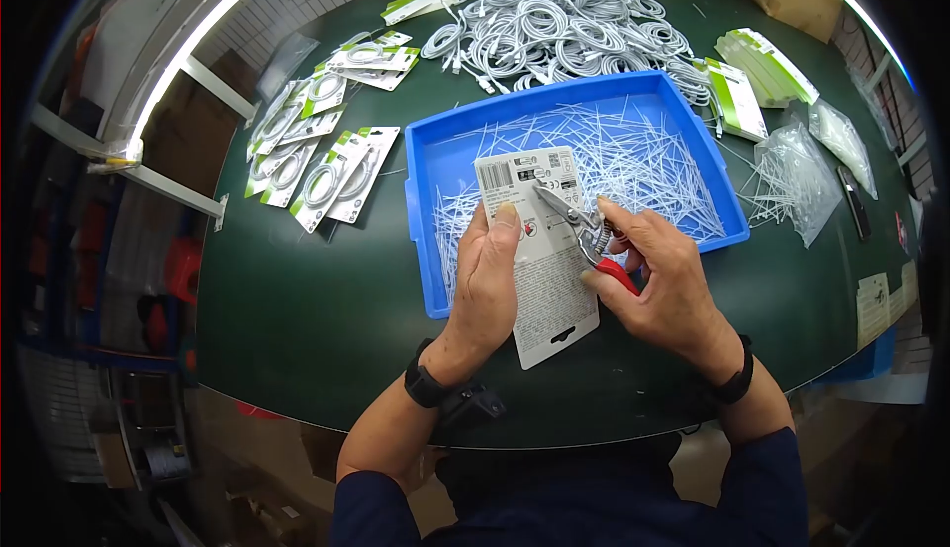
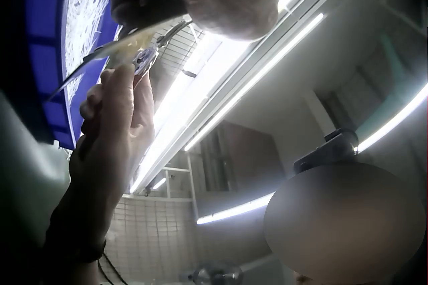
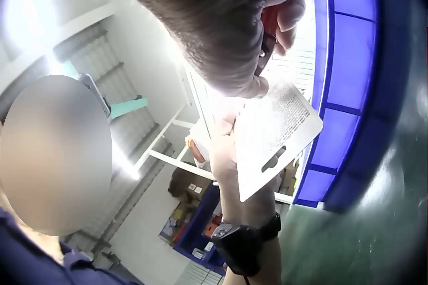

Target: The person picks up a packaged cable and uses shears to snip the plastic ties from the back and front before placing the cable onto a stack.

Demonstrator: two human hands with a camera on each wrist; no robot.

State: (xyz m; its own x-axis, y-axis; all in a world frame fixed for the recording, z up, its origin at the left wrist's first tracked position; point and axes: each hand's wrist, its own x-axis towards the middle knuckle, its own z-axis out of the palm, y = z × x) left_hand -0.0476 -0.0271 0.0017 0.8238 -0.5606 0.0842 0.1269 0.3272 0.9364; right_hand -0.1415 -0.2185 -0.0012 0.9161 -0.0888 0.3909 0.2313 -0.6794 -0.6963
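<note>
The left hand grips a white printed card by its left side, thumb on the printed back, the slotted end toward the body. Red-handled cutters are held in the right hand, their metal blades lying over the upper part of the card. In the right wrist view the right hand is above the card, whose slot shows. The left wrist view shows the card edge-on beside the right hand. Whether the blades touch a tie cannot be told.
Behind the hands lies a blue tray of loose white strips. Coiled cables are heaped at the back. Carded cables lie left. At right are stacked cards, plastic bags and a dark knife-like tool.
</note>
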